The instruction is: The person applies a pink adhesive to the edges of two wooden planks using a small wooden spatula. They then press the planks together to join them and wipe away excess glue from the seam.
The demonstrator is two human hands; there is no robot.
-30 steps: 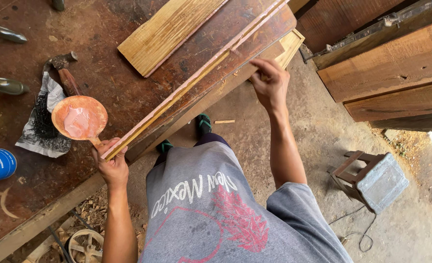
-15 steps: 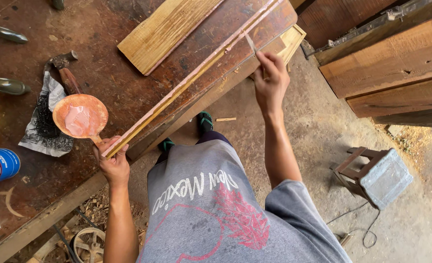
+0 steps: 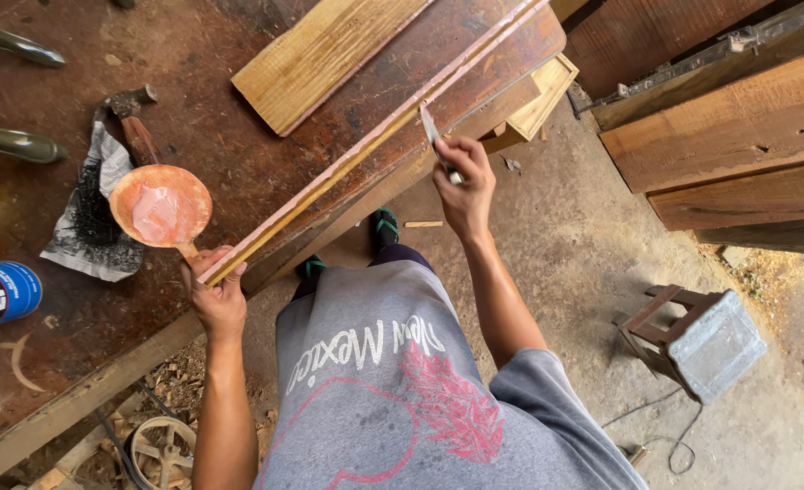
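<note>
Long strip point(image 3: 375, 150) lies diagonally on workbench point(image 3: 238, 181); plank point(image 3: 325, 54) behind it, paddle point(image 3: 160, 207) at its left end, stool point(image 3: 696, 340) right, on floor.

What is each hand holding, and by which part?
Right hand grips a putty knife by its handle; left hand holds the near end of the long wooden strip.

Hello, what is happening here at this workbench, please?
A person stands at a dark wooden workbench and spreads pink filler along a long wooden strip. The left hand holds the near end of the strip together with a round paddle loaded with pink paste. The right hand presses a putty knife against the strip. A hammer and a blue can lie on the bench.
</note>
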